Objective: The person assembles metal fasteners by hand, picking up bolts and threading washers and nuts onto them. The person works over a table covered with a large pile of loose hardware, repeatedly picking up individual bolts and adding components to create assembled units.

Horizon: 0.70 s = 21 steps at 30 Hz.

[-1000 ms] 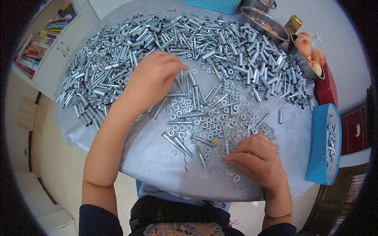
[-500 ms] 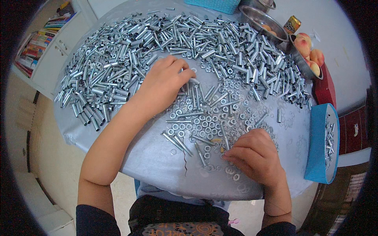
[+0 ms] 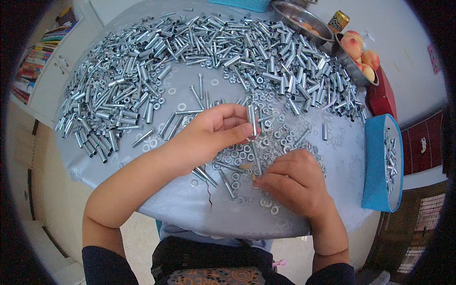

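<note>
Head view: I have the tube (image 3: 251,118) in the left hand (image 3: 213,132), near the centre of the frame, its grip closed with the thumb in front and the fingers behind. The tube's long axis runs nearly up and down the frame, and its lower end sticks out below the fingertips.

The relation I steer by is tube to bolt (image 3: 257,159). The bolt lies directly below the tube in the frame, its axis leaning slightly, top to the left and bottom to the right, so the two run almost end to end. The bolt's upper end sits just beside the tube's lower end; I cannot tell whether they touch.

The bolt's lower end is at the fingertips of the right hand (image 3: 294,180), right of centre, which is nearer to that end; the left hand is nearer to the upper one. The right fingers are drawn together, but I cannot tell whether that grip pinches the bolt or only rests against it.

Around the bolt, nuts (image 3: 243,155) lie scattered on the desk (image 3: 166,202), and loose washers (image 3: 266,203) sit below the right fingertips.
</note>
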### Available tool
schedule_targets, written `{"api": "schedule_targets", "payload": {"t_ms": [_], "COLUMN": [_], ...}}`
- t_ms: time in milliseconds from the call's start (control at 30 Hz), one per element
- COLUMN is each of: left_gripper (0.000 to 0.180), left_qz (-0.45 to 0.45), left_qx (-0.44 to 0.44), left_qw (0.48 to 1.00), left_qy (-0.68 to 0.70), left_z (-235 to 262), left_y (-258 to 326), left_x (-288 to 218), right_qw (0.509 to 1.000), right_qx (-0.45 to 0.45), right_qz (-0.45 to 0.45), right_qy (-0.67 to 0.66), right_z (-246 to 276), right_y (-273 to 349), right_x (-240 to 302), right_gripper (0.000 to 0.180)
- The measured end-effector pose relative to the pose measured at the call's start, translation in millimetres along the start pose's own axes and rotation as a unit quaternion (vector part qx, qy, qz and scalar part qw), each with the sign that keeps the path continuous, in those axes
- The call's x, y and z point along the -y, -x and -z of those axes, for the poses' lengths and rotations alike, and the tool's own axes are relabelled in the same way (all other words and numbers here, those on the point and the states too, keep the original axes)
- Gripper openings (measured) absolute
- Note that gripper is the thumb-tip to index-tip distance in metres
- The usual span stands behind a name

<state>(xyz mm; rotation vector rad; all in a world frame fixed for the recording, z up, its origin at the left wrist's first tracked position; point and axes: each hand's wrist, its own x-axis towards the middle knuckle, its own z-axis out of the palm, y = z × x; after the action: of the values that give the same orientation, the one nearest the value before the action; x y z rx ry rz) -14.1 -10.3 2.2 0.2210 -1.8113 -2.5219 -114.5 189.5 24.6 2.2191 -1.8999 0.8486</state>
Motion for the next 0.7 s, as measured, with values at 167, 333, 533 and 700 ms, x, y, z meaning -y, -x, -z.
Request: {"api": "schedule_targets", "payload": {"t_ms": [167,333,533,700], "left_gripper": [0.023,0.019,0.016,0.017], "left_qz": [0.016,0.021,0.031,-0.040], "left_qx": [0.017,0.080,0.157,0.130], "left_qw": [1.000,0.997,0.986,0.963], "left_qy": [0.012,-0.004,-0.045,-0.231], "left_z": [4.8,0.6,-13.7,-15.4], "left_y": [-2.0,2.1,14.3,17.3], "left_x": [6.2,4.1,2.3,-2.5], "right_qw": [1.000,0.999,0.994,0.987], "right_qx": [-0.015,-0.020,-0.093,-0.070], "right_qz": [0.005,0.004,-0.051,-0.138], "right_qy": [0.012,0.026,0.020,0.032], "right_z": [0.4,3.0,-3.6,-5.5], "right_y": [0.3,0.5,-1.1,-5.6], "right_x": [-0.4,-0.1,5.4,4.4], "right_gripper": [0.025,0.025,0.039,0.058]}}
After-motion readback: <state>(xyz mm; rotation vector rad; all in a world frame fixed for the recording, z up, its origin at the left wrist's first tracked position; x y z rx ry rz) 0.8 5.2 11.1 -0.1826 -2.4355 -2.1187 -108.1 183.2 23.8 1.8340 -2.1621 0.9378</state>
